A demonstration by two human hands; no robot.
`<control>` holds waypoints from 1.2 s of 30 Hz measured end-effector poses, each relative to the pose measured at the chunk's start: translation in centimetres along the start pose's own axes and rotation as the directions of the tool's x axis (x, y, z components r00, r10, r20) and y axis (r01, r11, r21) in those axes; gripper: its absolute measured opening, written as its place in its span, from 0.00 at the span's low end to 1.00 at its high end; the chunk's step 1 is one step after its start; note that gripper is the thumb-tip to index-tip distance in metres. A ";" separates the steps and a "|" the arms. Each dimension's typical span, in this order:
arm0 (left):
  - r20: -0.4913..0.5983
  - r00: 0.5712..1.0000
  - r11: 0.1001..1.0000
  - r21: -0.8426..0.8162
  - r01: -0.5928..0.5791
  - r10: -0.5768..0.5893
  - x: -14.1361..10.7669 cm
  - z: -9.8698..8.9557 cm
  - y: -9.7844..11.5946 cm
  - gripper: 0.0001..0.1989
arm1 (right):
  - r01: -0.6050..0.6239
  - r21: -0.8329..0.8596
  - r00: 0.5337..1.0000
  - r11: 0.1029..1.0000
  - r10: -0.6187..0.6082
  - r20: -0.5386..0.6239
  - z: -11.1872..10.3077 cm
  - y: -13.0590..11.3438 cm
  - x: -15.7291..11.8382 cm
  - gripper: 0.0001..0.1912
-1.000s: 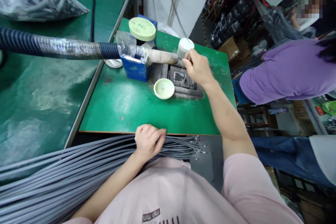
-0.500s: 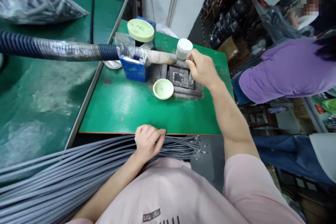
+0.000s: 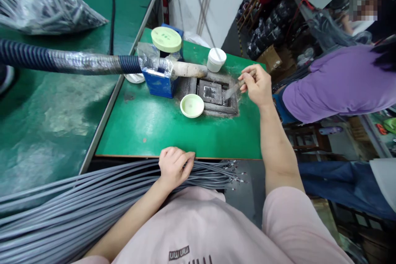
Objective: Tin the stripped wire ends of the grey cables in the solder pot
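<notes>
My right hand (image 3: 256, 84) is closed on the handle of a dirty, flat scraper (image 3: 233, 90). The scraper slants down to the left, its tip at the right side of a square metal pot (image 3: 210, 91) with a shiny patch, set in the bench. My left hand (image 3: 175, 167) lies at the bench's front edge, fingers curled, over a bundle of grey cables (image 3: 93, 198); what its fingers hold, if anything, is hidden. The stripped cable ends (image 3: 235, 173) stick out to its right. A small pale green dish (image 3: 192, 106) sits at the pot's near left corner.
A ribbed hose (image 3: 93, 62) runs in from the left, its nozzle beside the pot, over a blue box (image 3: 159, 83). Behind are a white lidded tub (image 3: 216, 60) and a pale green round lid (image 3: 166, 39). A person in purple (image 3: 337, 84) is at the right.
My right hand has moved right and back from the pot, and the scraper in it now shows clearly. My left hand has stayed at the bench edge.
</notes>
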State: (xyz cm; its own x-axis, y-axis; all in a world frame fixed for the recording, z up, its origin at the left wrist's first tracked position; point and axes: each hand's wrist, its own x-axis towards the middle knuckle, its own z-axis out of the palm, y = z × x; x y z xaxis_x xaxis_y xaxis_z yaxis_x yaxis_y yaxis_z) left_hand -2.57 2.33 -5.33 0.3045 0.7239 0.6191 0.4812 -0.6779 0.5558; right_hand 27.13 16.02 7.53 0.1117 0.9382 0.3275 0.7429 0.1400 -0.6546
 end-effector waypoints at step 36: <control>0.049 0.996 0.995 -0.064 0.076 -0.073 0.0 -0.3 0.1 0.06 | -0.237 0.046 0.790 0.970 0.165 0.591 5.9 -2.8 -27.1 0.15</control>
State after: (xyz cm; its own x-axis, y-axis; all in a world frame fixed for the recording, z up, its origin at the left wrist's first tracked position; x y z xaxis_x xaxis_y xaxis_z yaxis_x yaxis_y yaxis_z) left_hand -2.79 2.22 -5.17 0.3083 0.7771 0.5487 0.4497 -0.6273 0.6358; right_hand 18.10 -7.91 -3.56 -0.1795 0.9509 -0.2521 0.6642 -0.0719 -0.7441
